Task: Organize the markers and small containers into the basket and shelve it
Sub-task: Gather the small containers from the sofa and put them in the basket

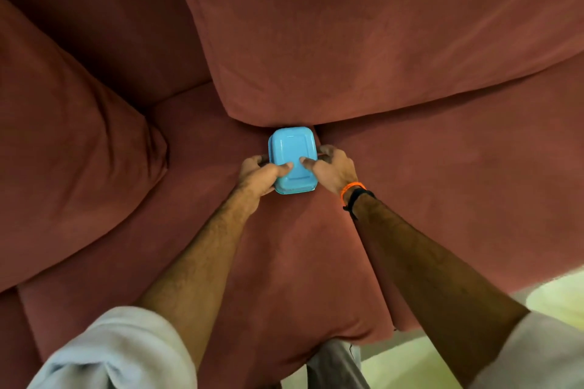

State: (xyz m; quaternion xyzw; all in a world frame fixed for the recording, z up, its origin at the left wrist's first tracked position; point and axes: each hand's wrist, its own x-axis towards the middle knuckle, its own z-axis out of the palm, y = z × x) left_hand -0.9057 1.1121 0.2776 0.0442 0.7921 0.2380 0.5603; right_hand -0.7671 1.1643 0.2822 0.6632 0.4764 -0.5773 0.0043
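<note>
Gripping a small blue container (293,160) from both sides, the left hand (262,175) and right hand (331,169) press thumbs on its lid. Its long axis points away from the fingers toward the sofa's back cushion (363,41), equally near both hands.

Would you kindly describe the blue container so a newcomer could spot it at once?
Find the dark red sofa; where its seat meets the back cushion lies a small blue container. The left hand and right hand grip its sides. It is the only blue, hard thing there.
</note>
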